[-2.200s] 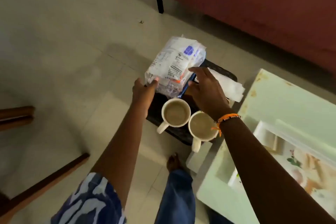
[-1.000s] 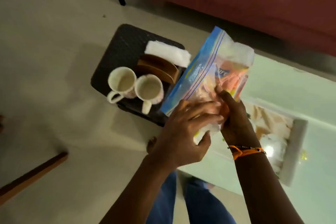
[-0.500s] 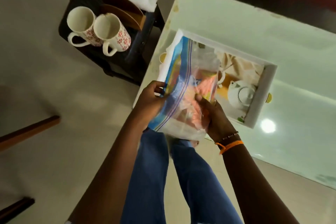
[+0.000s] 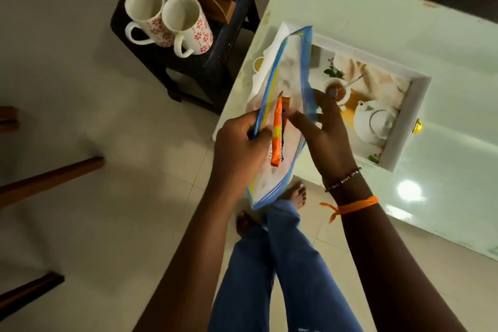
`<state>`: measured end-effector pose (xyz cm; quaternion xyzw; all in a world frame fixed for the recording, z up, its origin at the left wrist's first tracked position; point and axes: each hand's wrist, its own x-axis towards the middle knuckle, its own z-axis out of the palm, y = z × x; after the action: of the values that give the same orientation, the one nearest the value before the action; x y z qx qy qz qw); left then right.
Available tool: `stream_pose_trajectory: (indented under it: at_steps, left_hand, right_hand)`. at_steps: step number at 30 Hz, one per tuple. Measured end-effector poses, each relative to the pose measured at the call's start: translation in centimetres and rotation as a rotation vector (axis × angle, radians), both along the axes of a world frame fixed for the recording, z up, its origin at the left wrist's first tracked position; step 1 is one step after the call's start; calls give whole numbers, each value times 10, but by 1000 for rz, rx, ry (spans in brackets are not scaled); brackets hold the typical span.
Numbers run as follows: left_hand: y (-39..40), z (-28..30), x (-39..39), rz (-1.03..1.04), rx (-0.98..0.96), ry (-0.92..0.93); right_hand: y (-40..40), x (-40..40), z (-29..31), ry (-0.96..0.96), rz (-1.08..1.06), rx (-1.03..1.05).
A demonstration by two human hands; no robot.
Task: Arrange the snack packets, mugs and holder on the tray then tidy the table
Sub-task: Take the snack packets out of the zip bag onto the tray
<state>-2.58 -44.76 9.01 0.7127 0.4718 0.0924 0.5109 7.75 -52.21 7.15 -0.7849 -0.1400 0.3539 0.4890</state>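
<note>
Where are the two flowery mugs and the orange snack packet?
Left mug (image 4: 144, 7): head view, on its white inner wall.
Right mug (image 4: 182, 21): head view, on its inner wall.
Orange snack packet (image 4: 277, 132): head view, on the middle of its wrapper.

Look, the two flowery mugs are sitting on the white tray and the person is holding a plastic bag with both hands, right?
Not quite. In the head view the two flowery mugs sit on the dark stool, not the white tray. Left hand and right hand do hold the plastic bag.

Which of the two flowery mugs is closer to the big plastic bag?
The right-hand mug, whose rim is chipped and stained. The other mug stands touching it, farther from the bag.
</note>
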Motion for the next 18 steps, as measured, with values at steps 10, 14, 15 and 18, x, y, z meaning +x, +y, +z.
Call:
stream_pose_trajectory:
  at_steps: [10,14,15,18]
  left_hand:
    - [13,32,-68,285,104,-182]
    - [3,34,-84,287,93,-130]
    - [0,34,-88,288,91,-117]
    - [-8,32,-96,286,82,-92]
  right_hand:
    - [-8,-36,64,-712,40,-79]
    - [15,-83,57,-662,485,-153]
    - [25,-92,45,-561,607,-235]
    - [58,-110,4,-282,912,-415]
